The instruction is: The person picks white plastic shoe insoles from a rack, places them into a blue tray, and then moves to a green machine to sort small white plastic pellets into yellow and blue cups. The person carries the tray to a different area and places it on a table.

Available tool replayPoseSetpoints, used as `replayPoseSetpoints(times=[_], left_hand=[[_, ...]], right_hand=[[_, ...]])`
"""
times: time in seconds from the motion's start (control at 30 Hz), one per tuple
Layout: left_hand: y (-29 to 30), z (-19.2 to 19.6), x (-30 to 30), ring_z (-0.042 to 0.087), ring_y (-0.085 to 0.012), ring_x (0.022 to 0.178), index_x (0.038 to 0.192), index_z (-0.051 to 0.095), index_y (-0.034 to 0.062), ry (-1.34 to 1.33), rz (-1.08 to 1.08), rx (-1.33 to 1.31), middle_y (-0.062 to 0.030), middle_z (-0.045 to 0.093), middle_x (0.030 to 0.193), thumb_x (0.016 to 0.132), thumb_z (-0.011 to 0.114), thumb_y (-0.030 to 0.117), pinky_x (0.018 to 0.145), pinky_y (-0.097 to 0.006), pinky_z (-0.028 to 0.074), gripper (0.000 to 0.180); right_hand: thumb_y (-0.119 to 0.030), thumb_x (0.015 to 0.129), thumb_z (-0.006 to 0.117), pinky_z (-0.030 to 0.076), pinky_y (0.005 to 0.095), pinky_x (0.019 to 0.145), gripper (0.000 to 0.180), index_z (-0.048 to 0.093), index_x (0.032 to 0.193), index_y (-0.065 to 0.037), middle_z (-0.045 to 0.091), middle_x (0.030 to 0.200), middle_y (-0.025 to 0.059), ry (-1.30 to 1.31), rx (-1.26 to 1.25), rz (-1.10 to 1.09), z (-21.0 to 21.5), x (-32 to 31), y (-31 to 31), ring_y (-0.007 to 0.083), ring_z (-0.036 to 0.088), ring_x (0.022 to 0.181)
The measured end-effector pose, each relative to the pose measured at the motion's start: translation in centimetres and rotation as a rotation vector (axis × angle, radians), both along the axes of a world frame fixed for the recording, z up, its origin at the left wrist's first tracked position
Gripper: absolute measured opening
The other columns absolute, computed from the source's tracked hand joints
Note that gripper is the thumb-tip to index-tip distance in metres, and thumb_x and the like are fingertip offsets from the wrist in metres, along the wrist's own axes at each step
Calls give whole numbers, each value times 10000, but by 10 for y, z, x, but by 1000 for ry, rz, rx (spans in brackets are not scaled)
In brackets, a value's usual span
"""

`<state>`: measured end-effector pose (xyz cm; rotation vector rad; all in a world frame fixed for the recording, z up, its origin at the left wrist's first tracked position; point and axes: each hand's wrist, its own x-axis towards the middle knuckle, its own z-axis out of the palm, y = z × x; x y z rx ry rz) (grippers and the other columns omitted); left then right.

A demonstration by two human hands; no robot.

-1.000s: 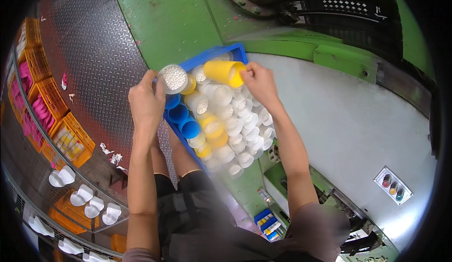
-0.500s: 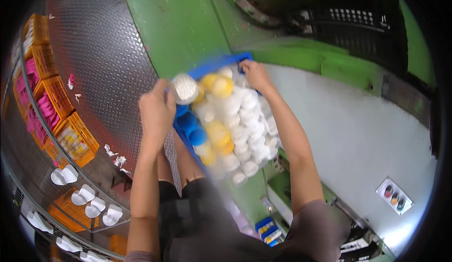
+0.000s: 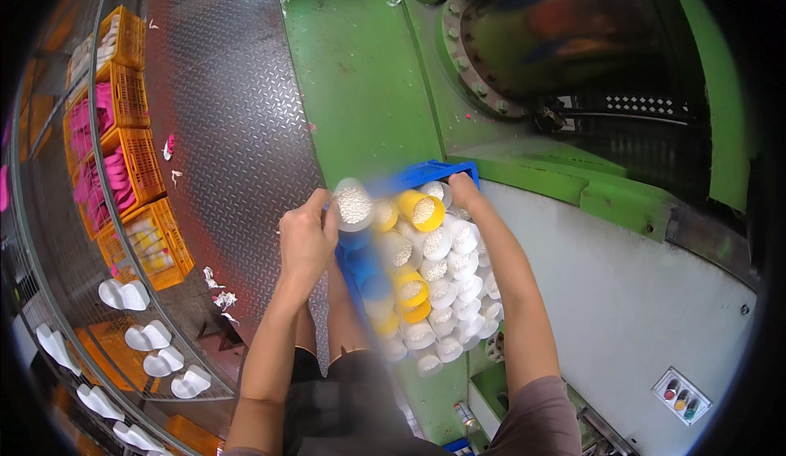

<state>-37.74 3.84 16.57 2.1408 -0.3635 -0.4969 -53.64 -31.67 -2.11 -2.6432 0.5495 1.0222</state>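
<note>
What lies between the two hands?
In the head view, several cups, some yellow, holding white pellets, lie between the left hand and the right hand.

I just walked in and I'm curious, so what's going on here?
A person's right hand holds a blue crate by its far right corner. The left hand is at the crate's left side, next to a translucent cup of white pellets; whether it grips cup or crate is unclear. More pellet-filled cups, including yellow cups, crowd the crate.
</note>
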Motion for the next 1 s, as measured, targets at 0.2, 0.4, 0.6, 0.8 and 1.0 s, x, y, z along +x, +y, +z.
replayPoseSetpoints(times=[0.2,0.4,0.6,0.8,1.0], left_hand=[[5,-1,-3,642,-366,594,919,645,-8,-52,-19,-14,-227,609,659,882,642,75,550,-415,484,91],[12,-3,-5,636,-436,648,925,644,3,-42,-2,-38,-248,615,679,879,636,82,585,-479,492,92],[23,4,-2,652,-419,662,923,656,11,-12,13,4,-240,629,698,882,617,79,599,-473,499,88],[34,4,7,658,-414,680,943,664,22,17,56,-3,-238,636,710,884,625,102,613,-460,503,107],[37,2,8,656,-410,655,942,664,26,43,57,-1,-234,625,680,884,633,109,599,-451,495,106]], right_hand=[[-27,779,639,549,442,785,197,750,941,-25,671,985,264,-139,18,-69,15,2,10,395,683,889],[-57,762,684,551,400,720,134,762,860,-10,691,876,242,-346,35,-349,29,2,23,354,710,805],[-3,768,687,551,303,644,124,754,872,12,710,733,167,-494,11,-359,48,-6,23,206,696,622],[-28,847,682,538,237,663,124,743,926,45,729,741,95,-567,241,-731,102,4,31,118,702,679],[-58,941,631,562,235,746,257,659,1141,101,734,965,123,-680,450,-909,140,38,37,180,736,852]])
